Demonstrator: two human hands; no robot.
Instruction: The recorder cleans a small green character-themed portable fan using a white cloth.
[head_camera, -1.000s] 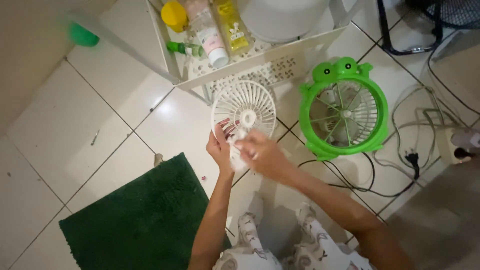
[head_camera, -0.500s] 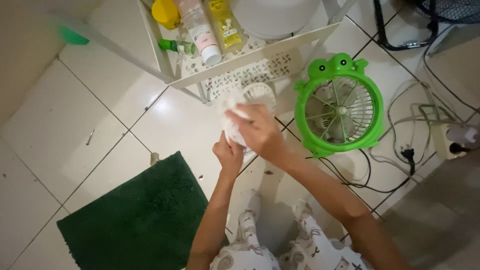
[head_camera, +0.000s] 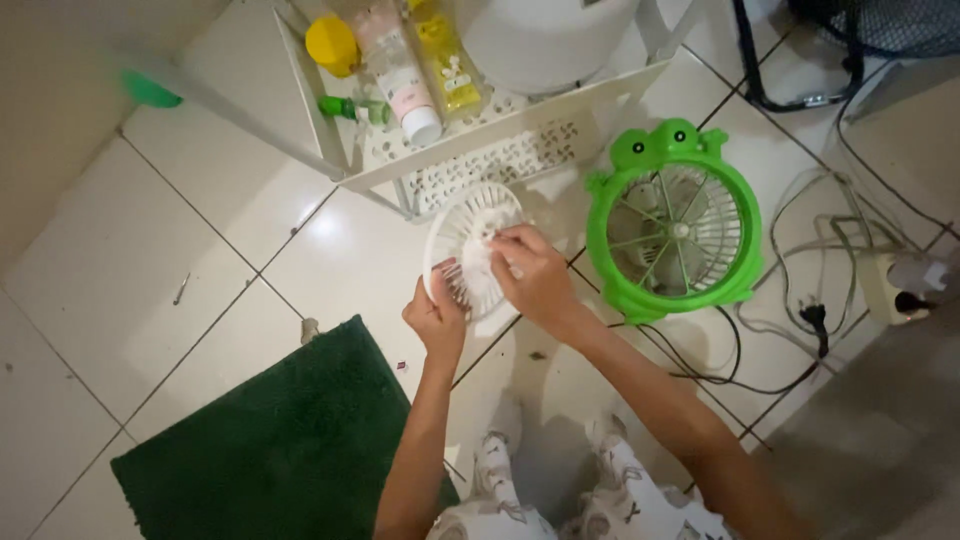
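Observation:
A round white fan grille (head_camera: 462, 232) is held up above the tiled floor. My left hand (head_camera: 436, 316) grips its lower edge from below. My right hand (head_camera: 532, 274) presses a white cloth (head_camera: 488, 283) against the grille's face, fingers closed on the cloth. To the right, a green frog-shaped fan (head_camera: 672, 232) lies on the floor with its rear grille and blades showing.
A white perforated rack (head_camera: 470, 135) holds a yellow-capped jar (head_camera: 332, 44), bottles and a white tub. A dark green mat (head_camera: 268, 440) lies at lower left. Cables and a power strip (head_camera: 900, 285) trail on the right. My patterned trouser legs show at the bottom.
My right hand has slid the cloth from the grille's top down to its middle and right side. More of the grille's ribs show now. The left hand's grip is unchanged.

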